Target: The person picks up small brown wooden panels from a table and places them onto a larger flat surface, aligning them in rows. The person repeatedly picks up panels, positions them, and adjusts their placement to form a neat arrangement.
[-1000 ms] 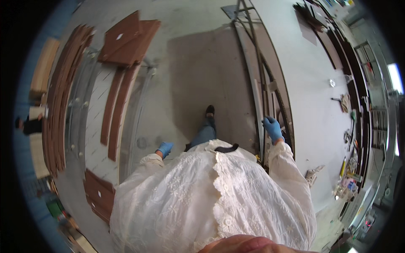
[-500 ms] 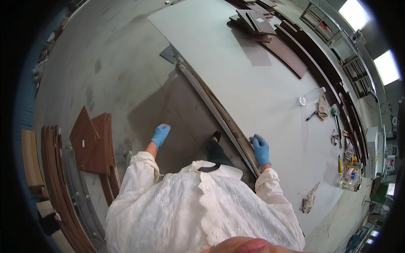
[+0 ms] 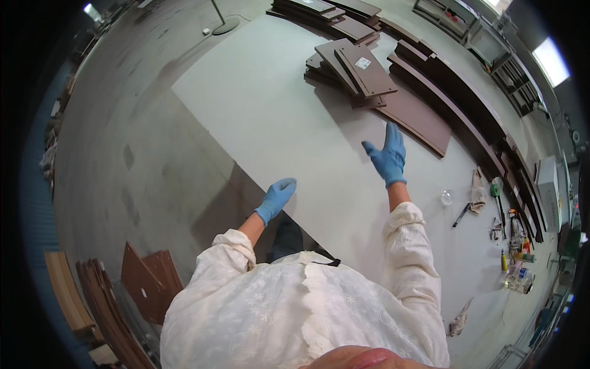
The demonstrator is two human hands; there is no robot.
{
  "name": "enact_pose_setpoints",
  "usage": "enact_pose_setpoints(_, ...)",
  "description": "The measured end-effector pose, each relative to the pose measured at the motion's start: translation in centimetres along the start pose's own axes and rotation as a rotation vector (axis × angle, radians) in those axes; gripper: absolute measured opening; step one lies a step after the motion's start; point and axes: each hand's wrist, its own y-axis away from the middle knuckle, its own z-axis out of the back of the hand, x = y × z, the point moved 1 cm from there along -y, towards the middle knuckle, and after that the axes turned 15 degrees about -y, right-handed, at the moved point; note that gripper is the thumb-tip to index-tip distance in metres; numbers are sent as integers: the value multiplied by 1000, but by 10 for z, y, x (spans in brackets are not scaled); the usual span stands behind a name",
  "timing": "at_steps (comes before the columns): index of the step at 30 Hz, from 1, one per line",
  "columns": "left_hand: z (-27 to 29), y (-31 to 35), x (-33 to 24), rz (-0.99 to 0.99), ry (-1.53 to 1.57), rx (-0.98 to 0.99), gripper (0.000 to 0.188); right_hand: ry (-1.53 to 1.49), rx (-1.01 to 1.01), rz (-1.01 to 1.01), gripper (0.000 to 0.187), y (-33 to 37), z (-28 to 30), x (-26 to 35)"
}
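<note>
over the white counter (image 3: 264,123), the person's right hand (image 3: 388,158), gloved in blue, has its fingers spread wide, thumb well apart, holding nothing; the fingertips are near a flat brown panel (image 3: 424,120), and whether they touch the counter cannot be told. that panel lies on the counter, one end hidden by a pile (image 3: 365,71) of brown pieces, whose lower layers are mostly covered. the left hand (image 3: 278,198), also gloved, is at the counter's near edge, fingers loosely curled; their inner side is hidden, so one cannot tell if they grip anything. the clear bottle (image 3: 447,197), near a pen (image 3: 461,215), is hard to make out. at lower left, the boards (image 3: 107,304) are cut off by the frame.
</note>
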Motion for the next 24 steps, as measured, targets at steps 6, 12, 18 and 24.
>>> enact_pose_setpoints(6, 12, -157, -73, -53, 70, 160, 44, 236, -122, -35, 92, -121, -67, -11)
enact_pose_setpoints(12, 8, -285, -165, 71, 159, 289, 55, 375, 61, -380, 123, -212, -85, -30)
enact_pose_setpoints(18, -16, -361, -233, 209, 293, 400, 56, 351, 296, -397, 127, -241, -74, -22)
enact_pose_setpoints(24, -25, -398, -239, 130, 285, 328, 46, 357, 100, -289, 121, -232, -64, -45)
